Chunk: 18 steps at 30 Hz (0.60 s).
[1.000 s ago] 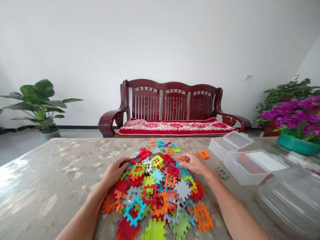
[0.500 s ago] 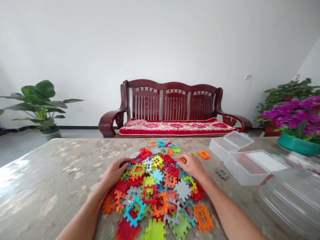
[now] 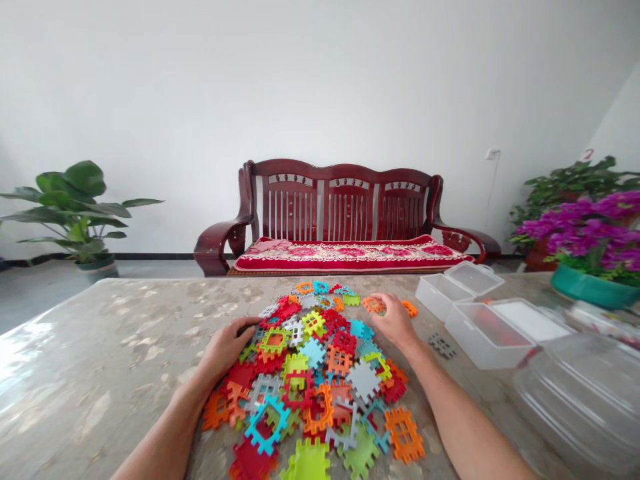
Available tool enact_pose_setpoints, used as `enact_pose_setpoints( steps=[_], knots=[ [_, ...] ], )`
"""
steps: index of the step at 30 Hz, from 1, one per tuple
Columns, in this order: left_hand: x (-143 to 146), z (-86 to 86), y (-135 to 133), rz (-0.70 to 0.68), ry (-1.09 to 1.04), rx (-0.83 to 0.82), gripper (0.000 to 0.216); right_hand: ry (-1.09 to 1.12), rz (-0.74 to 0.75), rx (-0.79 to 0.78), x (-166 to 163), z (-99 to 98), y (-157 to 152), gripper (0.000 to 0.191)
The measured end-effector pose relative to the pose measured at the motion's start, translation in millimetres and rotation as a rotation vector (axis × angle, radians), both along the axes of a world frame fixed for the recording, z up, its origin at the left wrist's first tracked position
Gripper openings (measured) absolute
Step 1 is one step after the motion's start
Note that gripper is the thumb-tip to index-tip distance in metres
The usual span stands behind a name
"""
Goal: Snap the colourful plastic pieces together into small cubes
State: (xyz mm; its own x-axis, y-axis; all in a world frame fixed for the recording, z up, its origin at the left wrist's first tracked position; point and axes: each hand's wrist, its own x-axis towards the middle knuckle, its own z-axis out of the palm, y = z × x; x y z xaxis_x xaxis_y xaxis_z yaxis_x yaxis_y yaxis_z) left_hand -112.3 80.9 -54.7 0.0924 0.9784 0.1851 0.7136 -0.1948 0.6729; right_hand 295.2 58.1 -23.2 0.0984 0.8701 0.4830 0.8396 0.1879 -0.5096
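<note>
Two hands at a heap of interlocking plastic tiles point(image 3: 320, 373) on the tabletop point(image 3: 110, 347).

We rest our left hand point(image 3: 227, 347) flat on the near-left edge of the heap, fingers spread and holding nothing, which reads to us as a brace that keeps the loose tiles from sliding. Our right hand point(image 3: 395, 319) reaches to the far-right edge, its grip narrow and pinched on an orange tile point(image 3: 373, 304) held just above the tabletop, clear of the heap; a second orange tile point(image 3: 410, 308) lies just beside the knuckles. Open clear plastic boxes point(image 3: 480, 327) stand near on the right, lids tipped back, within easy reach of that hand, with a lone grey tile point(image 3: 442, 345) between.
</note>
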Motion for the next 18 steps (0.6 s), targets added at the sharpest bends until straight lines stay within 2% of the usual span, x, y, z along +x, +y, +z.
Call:
enact_pose_setpoints(
  steps=[3,8,12,18],
  knots=[
    [-1.1,-1.9,1.6,-0.004,0.001,0.003,0.04,0.016,-0.153,0.049,32.8,-4.9,5.9,0.041],
    [-2.2,-4.4,3.7,-0.01,0.007,0.013,0.04,0.035,-0.31,0.014,73.4,-14.9,7.7,0.047],
    [-2.4,-4.8,3.7,-0.009,0.002,0.007,0.041,0.015,-0.356,-0.02,82.5,-18.2,6.7,0.051],
    [-1.5,-3.3,2.2,0.002,-0.015,0.011,0.04,-0.001,-0.348,-0.06,86.0,-25.4,8.9,0.053]
  ],
)
